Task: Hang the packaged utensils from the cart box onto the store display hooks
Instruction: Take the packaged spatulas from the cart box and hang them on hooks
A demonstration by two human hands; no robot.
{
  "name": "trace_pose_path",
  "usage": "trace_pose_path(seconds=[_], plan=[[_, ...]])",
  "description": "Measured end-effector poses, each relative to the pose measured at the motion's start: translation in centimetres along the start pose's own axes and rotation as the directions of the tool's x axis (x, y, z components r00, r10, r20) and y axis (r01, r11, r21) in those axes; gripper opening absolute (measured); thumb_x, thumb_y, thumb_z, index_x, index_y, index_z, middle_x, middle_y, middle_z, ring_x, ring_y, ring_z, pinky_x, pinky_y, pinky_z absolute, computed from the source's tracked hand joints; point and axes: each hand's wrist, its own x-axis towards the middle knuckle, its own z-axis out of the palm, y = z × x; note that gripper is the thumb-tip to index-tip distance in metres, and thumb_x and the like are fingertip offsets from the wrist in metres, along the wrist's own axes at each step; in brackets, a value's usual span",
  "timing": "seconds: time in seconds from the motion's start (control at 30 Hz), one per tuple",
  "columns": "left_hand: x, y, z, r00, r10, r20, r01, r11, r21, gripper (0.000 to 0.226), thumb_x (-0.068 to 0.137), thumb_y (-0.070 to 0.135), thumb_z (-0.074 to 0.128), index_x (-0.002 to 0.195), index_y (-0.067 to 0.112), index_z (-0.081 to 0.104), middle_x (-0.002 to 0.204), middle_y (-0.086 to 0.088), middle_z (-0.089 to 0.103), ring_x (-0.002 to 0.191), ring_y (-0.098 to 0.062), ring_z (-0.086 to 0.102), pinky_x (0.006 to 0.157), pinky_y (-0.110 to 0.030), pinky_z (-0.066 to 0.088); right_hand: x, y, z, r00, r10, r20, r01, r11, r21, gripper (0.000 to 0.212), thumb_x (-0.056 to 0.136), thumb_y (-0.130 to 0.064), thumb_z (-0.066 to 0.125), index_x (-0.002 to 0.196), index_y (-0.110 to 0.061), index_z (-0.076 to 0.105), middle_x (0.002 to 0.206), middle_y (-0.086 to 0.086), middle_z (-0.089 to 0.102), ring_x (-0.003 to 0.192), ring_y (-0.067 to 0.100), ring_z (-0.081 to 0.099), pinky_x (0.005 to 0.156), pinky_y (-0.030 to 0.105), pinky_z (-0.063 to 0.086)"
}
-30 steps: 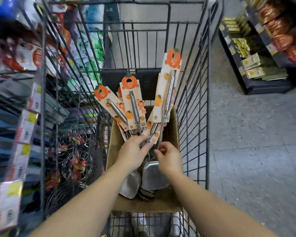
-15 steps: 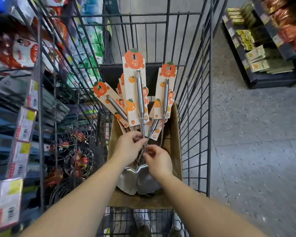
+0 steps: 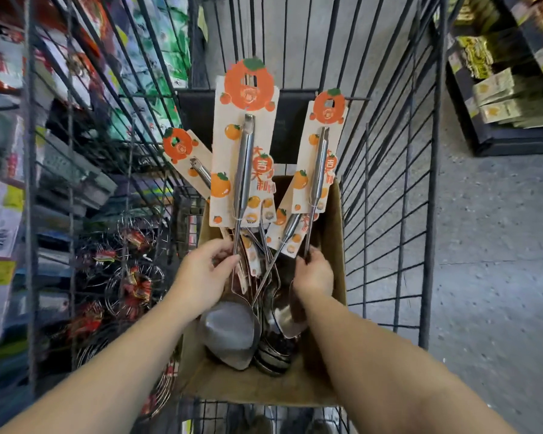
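Floor (image 3: 483, 245): grey speckled concrete, faint seam lines, lit evenly and bright on the right side. Black low shelf unit (image 3: 514, 142) at top right, stocked with yellow-green boxed packs (image 3: 499, 98) and reddish packets above. Left side: store shelving (image 3: 60, 170) blurred, with white-and-yellow price tags (image 3: 0, 220) along its edges, colourful bagged goods (image 3: 157, 57) up top, round wire racks (image 3: 132, 277) with red labels lower down. Wall beyond is grey.

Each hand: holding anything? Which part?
Left hand pinches the thin metal shaft of the tallest carded spatula, just below its card. Right hand grips the shaft of the right carded spatula, likewise below the card.
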Motion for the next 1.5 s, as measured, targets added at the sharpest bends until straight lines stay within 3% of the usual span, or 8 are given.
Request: trace_pose_path(seconds=[0.2, 0.6, 0.73, 0.9, 1.1, 1.23, 1.33, 1.5], plan=[[-0.9, 1.7, 0.2, 0.998, -0.019, 0.057, 0.022, 0.998, -0.054, 0.014, 0.096, 0.021, 0.050, 0.109, 0.027, 0.050, 0.091, 0.005, 0.068, 0.092, -0.016, 0.064, 0.085, -0.042, 0.053, -0.8, 0.1, -0.9, 1.000, -0.020, -0.017, 0.020, 1.000, -0.012, 0.019, 0.095, -0.017, 0.052, 0.106, -0.011, 0.066, 0.104, 0.010, 0.069, 0.098, 0.028, 0.062, 0.073, 0.023, 0.037], [-8.1, 9.0, -4.1, 1.000, -0.007, -0.007, 0.008, 0.999, 0.032, 0.037, 0.098, 0.007, 0.043, 0.132, 0.020, 0.038, 0.102, -0.001, 0.059, 0.088, -0.016, 0.064, 0.056, -0.015, 0.044, -11.0, -4.5, -7.1, 0.942, -0.323, 0.093, 0.326, 0.945, -0.022, 0.016, 0.094, -0.026, 0.059, 0.107, -0.020, 0.066, 0.086, -0.006, 0.064, 0.078, 0.013, 0.057, 0.069, 0.023, 0.040], [-14.1, 11.6, -5.8, 0.990, 0.028, -0.140, -0.022, 0.999, 0.047, 0.031, 0.094, 0.007, 0.052, 0.121, 0.023, 0.045, 0.083, 0.007, 0.054, 0.065, 0.004, 0.053, 0.056, -0.003, 0.040, -15.1, -6.9, -10.4, 0.872, -0.468, 0.145, 0.485, 0.867, -0.115, 0.009, 0.093, -0.031, 0.059, 0.093, -0.022, 0.062, 0.079, -0.003, 0.062, 0.077, 0.020, 0.059, 0.066, 0.029, 0.043], [-23.1, 13.7, -7.6, 0.886, 0.106, -0.450, -0.096, 0.994, 0.044, 0.037, 0.082, 0.030, 0.063, 0.117, 0.020, 0.057, 0.086, -0.007, 0.066, 0.081, -0.029, 0.064, 0.082, -0.043, 0.052, -22.1, -8.1, -14.6, 0.704, -0.665, 0.248, 0.704, 0.699, -0.124, 0.015, 0.091, -0.032, 0.059, 0.096, -0.019, 0.064, 0.092, 0.006, 0.071, 0.084, 0.027, 0.064, 0.066, 0.030, 0.043], [-36.2, 17.4, -10.3, 0.688, 0.060, -0.724, -0.084, 0.996, 0.002, 0.029, 0.090, 0.024, 0.062, 0.116, 0.012, 0.060, 0.092, -0.001, 0.060, 0.094, -0.025, 0.061, 0.082, -0.034, 0.048, -32.9, -9.2, -18.6, 0.470, -0.808, 0.356, 0.880, 0.458, -0.123, 0.023, 0.091, -0.035, 0.059, 0.107, -0.018, 0.064, 0.096, 0.004, 0.070, 0.087, 0.026, 0.065, 0.076, 0.037, 0.053], [-45.5, 17.0, -12.1, 0.535, 0.024, -0.845, -0.086, 0.996, -0.026, 0.022, 0.089, 0.022, 0.062, 0.109, 0.013, 0.062, 0.087, -0.003, 0.065, 0.084, -0.023, 0.061, 0.073, -0.031, 0.044, -41.5, -8.8, -20.5, 0.264, -0.866, 0.425, 0.962, 0.265, -0.058, 0.012, 0.094, -0.033, 0.058, 0.097, -0.023, 0.062, 0.080, -0.004, 0.061, 0.073, 0.020, 0.056, 0.059, 0.030, 0.041], [-53.6, 16.0, -13.0, 0.442, 0.020, -0.897, -0.138, 0.989, -0.046, 0.016, 0.090, 0.022, 0.061, 0.106, 0.019, 0.058, 0.088, -0.007, 0.067, 0.079, -0.026, 0.065, 0.074, -0.039, 0.053, -48.5, -7.2, -21.1, 0.114, -0.881, 0.459, 0.982, 0.172, 0.085, 0.018, 0.094, -0.029, 0.058, 0.077, -0.026, 0.056, 0.065, -0.006, 0.058, 0.062, 0.018, 0.056, 0.064, 0.039, 0.051], [-69.9, 12.6, -12.4, 0.237, -0.019, -0.971, -0.165, 0.984, -0.060, 0.022, 0.091, 0.022, 0.060, 0.112, 0.018, 0.053, 0.092, -0.009, 0.066, 0.066, -0.016, 0.066, 0.065, -0.026, 0.052, -61.7, -1.4, -22.5, -0.103, -0.875, 0.474, 0.963, 0.031, 0.267, 0.022, 0.094, -0.030, 0.059, 0.111, -0.016, 0.063, 0.097, 0.008, 0.072, 0.085, 0.025, 0.066, 0.074, 0.041, 0.056]])
